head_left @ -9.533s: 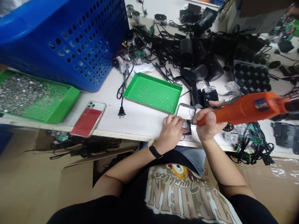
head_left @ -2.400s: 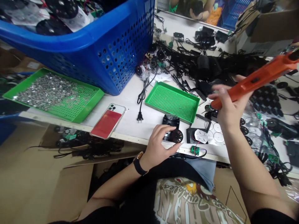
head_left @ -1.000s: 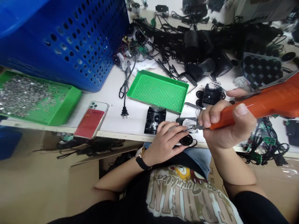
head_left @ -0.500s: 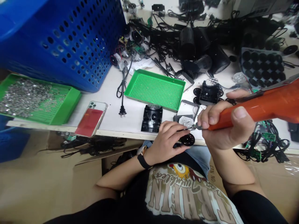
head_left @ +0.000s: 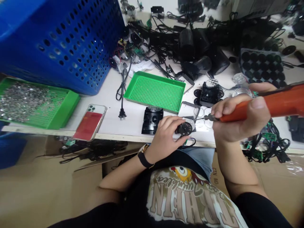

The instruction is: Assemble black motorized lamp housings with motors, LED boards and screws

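Note:
My right hand [head_left: 239,118] is wrapped round an orange electric screwdriver [head_left: 268,106], its metal tip pointing left over the white table [head_left: 133,118]. My left hand [head_left: 166,137] pinches a small black round disc [head_left: 185,129] at the table's front edge, above a grey-framed plate [head_left: 190,109]. The screwdriver tip hangs a little to the right of the disc, apart from it. A black square housing [head_left: 150,116] lies just left of my left hand. Another black housing with a clear lens [head_left: 209,91] stands behind.
A small green perforated tray [head_left: 154,91] sits behind the hands. A phone in a red case [head_left: 89,122] lies at the table edge. A big blue basket [head_left: 59,41], a green tray of shiny bits [head_left: 35,103], and tangled black cables and parts [head_left: 194,38] fill the rest.
My left hand has lifted the black disc onto the plate and pinches it now. The screwdriver tip has drawn back to the right, away from the plate.

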The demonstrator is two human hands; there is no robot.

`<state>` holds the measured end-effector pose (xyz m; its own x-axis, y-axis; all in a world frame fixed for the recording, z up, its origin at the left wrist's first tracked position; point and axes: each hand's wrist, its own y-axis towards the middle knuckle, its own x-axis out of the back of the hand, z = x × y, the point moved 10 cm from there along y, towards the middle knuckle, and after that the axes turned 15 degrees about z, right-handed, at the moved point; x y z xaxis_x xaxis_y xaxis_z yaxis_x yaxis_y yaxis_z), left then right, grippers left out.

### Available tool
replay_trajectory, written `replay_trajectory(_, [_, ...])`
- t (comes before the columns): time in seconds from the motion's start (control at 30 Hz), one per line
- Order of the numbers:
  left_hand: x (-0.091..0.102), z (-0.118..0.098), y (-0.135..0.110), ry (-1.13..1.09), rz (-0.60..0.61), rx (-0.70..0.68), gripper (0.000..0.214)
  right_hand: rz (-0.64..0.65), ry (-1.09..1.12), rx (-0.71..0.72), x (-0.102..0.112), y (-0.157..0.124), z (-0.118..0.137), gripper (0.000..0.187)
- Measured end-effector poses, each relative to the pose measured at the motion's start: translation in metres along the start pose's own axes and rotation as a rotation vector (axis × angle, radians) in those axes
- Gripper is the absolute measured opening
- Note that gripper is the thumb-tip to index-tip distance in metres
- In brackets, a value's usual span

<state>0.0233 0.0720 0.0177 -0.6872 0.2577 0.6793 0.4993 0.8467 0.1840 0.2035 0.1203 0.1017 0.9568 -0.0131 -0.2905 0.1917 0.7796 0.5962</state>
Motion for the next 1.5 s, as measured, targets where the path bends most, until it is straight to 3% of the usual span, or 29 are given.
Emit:
replay_trajectory(0.1, [0.002, -0.001, 0.014, 0.053, -0.055, -0.024, 0.044, -0.057, 0.015, 0.017, 0.010, 0.005, 0.000, 0.015])
replay_trajectory(0.2, [-0.008, 0.001, 0.026, 0.089, 0.008, 0.005, 0.043, -0.037, -0.001, 0.008, 0.012, 0.005, 0.005, 0.016])
replay_trajectory(0.43, [-0.017, 0.005, 0.028, 0.063, 0.044, 0.041, 0.043, 0.061, -0.021, -0.006, -0.003, -0.006, 0.003, 0.021])
replay_trajectory(0.63, [-0.017, 0.005, 0.028, -0.005, 0.025, 0.002, 0.039, 0.212, -0.273, -0.014, -0.013, -0.012, -0.013, 0.031])
replay_trajectory(0.77, [-0.016, 0.004, 0.027, -0.020, 0.008, -0.017, 0.037, 0.272, -0.314, -0.026, -0.016, -0.015, -0.018, 0.032])
replay_trajectory(1.27, [-0.015, 0.004, 0.026, -0.039, -0.007, -0.016, 0.038, 0.238, -0.046, 0.082, -0.030, -0.015, -0.011, 0.020])
replay_trajectory(1.5, [-0.013, 0.002, 0.025, -0.036, -0.037, -0.038, 0.034, 0.246, -0.164, 0.058, -0.036, -0.017, -0.012, 0.016])
